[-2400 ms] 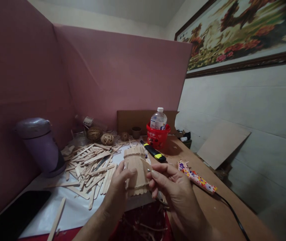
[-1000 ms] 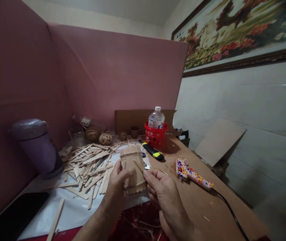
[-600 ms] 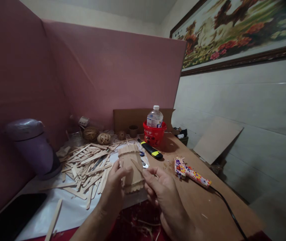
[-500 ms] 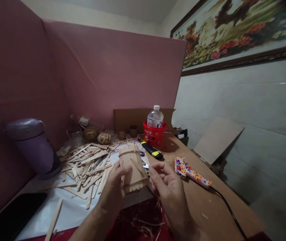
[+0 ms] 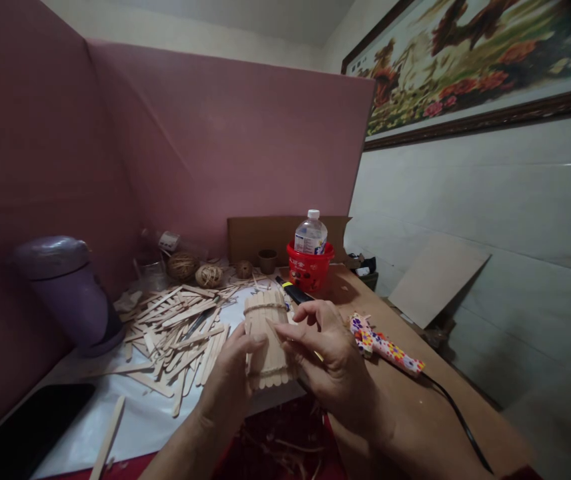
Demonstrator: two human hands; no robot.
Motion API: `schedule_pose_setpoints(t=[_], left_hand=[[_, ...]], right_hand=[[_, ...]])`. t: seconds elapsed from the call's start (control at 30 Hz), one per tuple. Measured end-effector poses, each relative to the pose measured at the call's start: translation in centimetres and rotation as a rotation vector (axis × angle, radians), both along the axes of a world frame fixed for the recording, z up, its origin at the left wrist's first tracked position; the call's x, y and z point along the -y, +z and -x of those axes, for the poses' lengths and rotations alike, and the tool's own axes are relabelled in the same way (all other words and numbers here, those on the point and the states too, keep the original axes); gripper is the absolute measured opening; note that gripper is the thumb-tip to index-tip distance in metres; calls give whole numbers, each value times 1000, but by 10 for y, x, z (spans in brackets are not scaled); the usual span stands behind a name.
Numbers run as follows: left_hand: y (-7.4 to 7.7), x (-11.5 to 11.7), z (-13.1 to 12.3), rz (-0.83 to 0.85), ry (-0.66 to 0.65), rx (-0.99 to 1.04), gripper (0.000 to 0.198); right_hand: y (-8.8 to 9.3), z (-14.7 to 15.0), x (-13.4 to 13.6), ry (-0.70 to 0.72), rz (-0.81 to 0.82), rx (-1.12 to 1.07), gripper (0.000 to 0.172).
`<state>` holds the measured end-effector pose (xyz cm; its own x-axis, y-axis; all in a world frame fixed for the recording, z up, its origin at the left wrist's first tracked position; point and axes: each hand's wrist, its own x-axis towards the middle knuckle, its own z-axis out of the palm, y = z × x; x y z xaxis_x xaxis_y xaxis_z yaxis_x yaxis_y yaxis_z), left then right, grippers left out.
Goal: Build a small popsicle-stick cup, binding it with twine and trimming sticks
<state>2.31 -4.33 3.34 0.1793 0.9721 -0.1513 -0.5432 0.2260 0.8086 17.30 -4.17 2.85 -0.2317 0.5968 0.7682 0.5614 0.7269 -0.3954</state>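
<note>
A small barrel-like piece made of wooden craft sticks (image 5: 267, 333) stands upright over the table's near edge. My left hand (image 5: 233, 377) is wrapped round its left side and lower end. My right hand (image 5: 323, 357) rests against its right side, thumb and forefinger pinched on the stick surface and the other fingers curled; what the pinch holds is too small to make out. A heap of loose craft sticks (image 5: 180, 327) lies just left of the piece on a white sheet (image 5: 155, 420).
Purple jug (image 5: 68, 290) at left, black phone (image 5: 25, 427) at near left. Twine balls (image 5: 195, 270), red tub with water bottle (image 5: 309, 257), yellow-black knife (image 5: 293, 293) behind. Flowered glue gun (image 5: 388, 350) with black cord at right. Pink boards wall the back and left.
My right hand has risen from below the piece's right side and closed onto its face, covering the knife behind. My left hand keeps its hold. The view shifted slightly.
</note>
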Motion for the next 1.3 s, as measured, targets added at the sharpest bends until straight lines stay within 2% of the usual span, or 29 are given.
schedule_pose_setpoints(t=[0.17,0.43,0.63,0.87,1.17,1.3], left_hand=[[2,1,-3,-7,3,-9,39],[5,3,-7,-45,-12,-1,36],[2,2,-7,-42,6,-19,33],[2,3,-7,-40,6,-34,33],[1,3,-10,-62,35,-37,38],[1,5,-10,-69,48,-55,33]], right_hand=[[-4,-2,1,-21,-1,19,32],[-2,-5,-2,-36,-125,111,29],[-1,-6,-2,-23,-168,92,28],[4,-7,-4,-34,-211,231,24],[-4,-6,-5,-66,-250,286,27],[-6,-6,-8,-57,-243,280,28]])
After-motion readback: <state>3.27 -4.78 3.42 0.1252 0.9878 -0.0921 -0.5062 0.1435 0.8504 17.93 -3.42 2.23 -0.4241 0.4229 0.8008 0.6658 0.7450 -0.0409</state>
